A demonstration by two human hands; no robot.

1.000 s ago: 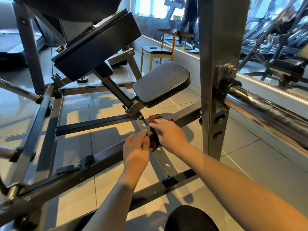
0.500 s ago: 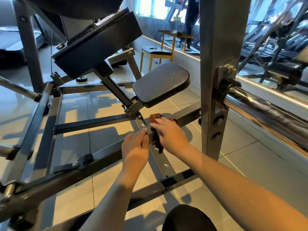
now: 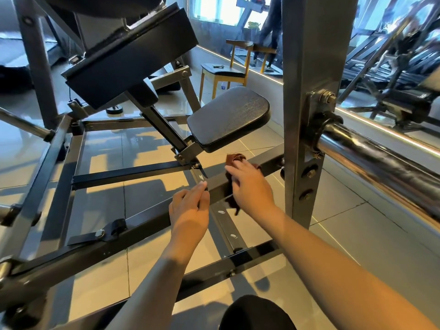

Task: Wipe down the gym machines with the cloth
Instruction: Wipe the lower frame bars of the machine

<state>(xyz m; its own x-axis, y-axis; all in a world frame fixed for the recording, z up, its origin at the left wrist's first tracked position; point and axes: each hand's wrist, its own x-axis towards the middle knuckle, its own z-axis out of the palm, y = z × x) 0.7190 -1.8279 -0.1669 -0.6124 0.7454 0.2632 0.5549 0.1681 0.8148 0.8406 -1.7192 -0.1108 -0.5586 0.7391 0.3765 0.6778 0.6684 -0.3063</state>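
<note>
Now, through the head camera, I am watching the right hand (image 3: 252, 184) pressing the brown cloth (image 3: 234, 159) onto the slanted frame bar (image 3: 269, 163) below the seat pad (image 3: 228, 117), fingers flat and close together. The left hand (image 3: 189, 208) is resting on the same bar beside it, fingers together too. I am guessing the wipe is going on, and the next rub is needing a push along the bar. The right hand is hiding its thumb and most of the cloth.

Open gaps over the floor tiles (image 3: 147, 194) lie between the frame bars (image 3: 128, 173), while the seat pad (image 3: 228, 117) overhangs the diagonal rail (image 3: 142, 217) and the upright post (image 3: 312, 115) with its chrome bar (image 3: 381, 158) closes off the right.
</note>
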